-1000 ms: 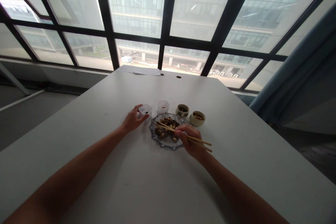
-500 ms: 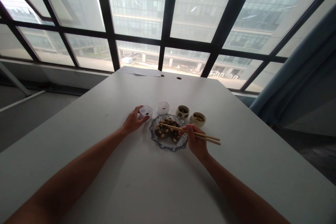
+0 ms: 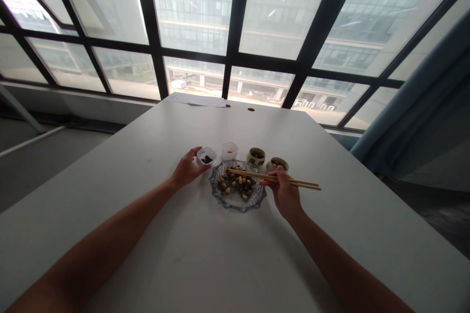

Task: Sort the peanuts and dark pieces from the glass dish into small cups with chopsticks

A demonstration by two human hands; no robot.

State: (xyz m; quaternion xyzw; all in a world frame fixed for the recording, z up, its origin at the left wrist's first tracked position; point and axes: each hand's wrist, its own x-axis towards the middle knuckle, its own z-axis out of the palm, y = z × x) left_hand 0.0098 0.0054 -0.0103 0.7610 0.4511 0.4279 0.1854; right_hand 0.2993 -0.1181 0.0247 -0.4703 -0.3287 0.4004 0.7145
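Observation:
My left hand [image 3: 188, 168] grips a small clear plastic cup [image 3: 201, 155], tilted so its dark contents [image 3: 206, 159] show. In my right hand [image 3: 285, 192] is a pair of wooden chopsticks [image 3: 264, 176], their tips over the left part of a scalloped glass plate [image 3: 238, 204]. Mixed nuts and dark seeds [image 3: 240, 185] lie heaped on that plate. Behind it stand a second clear cup [image 3: 230, 151] with a little inside and a pale green ceramic cup [image 3: 256, 156] with dark markings. Another ceramic cup [image 3: 278, 163], holding nuts, is partly hidden behind my right hand.
The white table [image 3: 235, 254] stretches toward large black-framed windows. Papers [image 3: 198, 100] lie at its far edge, near two round holes in the tabletop. A blue curtain [image 3: 407, 93] hangs on the right.
The plastic cup in my left hand has tipped toward me, so more of its dark contents show. My right hand has shifted rightward and up, and the chopsticks lie flatter.

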